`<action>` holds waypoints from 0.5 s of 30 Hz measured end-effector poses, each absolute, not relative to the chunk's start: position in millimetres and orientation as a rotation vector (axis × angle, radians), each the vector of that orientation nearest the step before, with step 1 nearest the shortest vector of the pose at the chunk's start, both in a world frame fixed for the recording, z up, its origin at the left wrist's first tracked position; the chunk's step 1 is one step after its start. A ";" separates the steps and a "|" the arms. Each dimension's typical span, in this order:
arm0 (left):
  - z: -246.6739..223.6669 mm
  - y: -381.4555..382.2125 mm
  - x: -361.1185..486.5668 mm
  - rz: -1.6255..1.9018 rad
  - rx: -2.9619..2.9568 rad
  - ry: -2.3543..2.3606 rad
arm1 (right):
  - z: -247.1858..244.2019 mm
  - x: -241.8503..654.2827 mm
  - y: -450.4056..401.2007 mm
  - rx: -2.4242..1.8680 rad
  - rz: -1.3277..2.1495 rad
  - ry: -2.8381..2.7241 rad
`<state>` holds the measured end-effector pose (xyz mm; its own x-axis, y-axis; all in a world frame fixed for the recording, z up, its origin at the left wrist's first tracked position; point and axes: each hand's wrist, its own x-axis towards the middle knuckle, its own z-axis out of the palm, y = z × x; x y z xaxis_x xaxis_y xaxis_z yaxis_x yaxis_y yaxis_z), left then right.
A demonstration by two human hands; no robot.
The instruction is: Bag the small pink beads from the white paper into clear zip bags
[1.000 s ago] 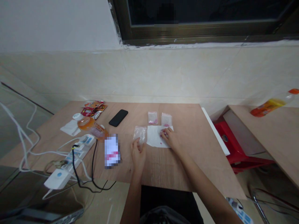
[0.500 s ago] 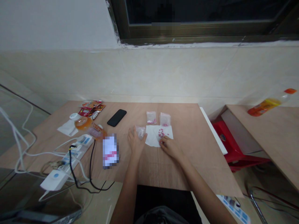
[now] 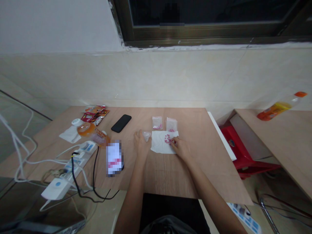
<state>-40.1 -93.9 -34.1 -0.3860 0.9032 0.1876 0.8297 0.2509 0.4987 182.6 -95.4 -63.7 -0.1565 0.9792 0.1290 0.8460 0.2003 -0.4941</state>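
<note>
A white paper [image 3: 158,143] lies on the wooden table, with several small pink pieces [image 3: 167,139] on its right half. My right hand [image 3: 180,146] is at the paper's right edge, fingertips pinched among the pieces; what they hold, if anything, is too small to tell. Left of the paper, my left hand [image 3: 142,143] has its thumb and fingers closed round the lower part of a clear plastic bag [image 3: 147,136]. Behind the paper lie two small clear bags, the left one [image 3: 157,123] and the right one [image 3: 172,124], both with pink pieces inside.
A black phone [image 3: 121,123], an orange drink bottle [image 3: 91,131], snack packets [image 3: 95,114] and a blurred-out screen [image 3: 114,158] are on the left. A power strip [image 3: 70,170] with cables lies at the left edge. Another bottle [image 3: 278,109] lies on the right table.
My right hand has shifted right and slightly up over the paper. My left hand has closed in on the clear bag, which is now more bunched up.
</note>
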 end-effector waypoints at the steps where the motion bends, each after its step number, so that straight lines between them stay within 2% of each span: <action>1: -33.4 -92.8 -36.2 0.780 1.649 2.402 | -64.6 182.2 -96.7 -1.715 0.422 -2.041; 15: -74.3 -84.3 -23.6 0.417 1.807 2.476 | -71.4 184.5 -104.7 -1.650 0.428 -1.715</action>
<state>-23.6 -84.3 -74.3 -0.3165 0.9411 0.1189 0.9282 0.2814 0.2435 184.5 -104.7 -71.4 0.0651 0.9639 0.2583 0.7298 0.1305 -0.6711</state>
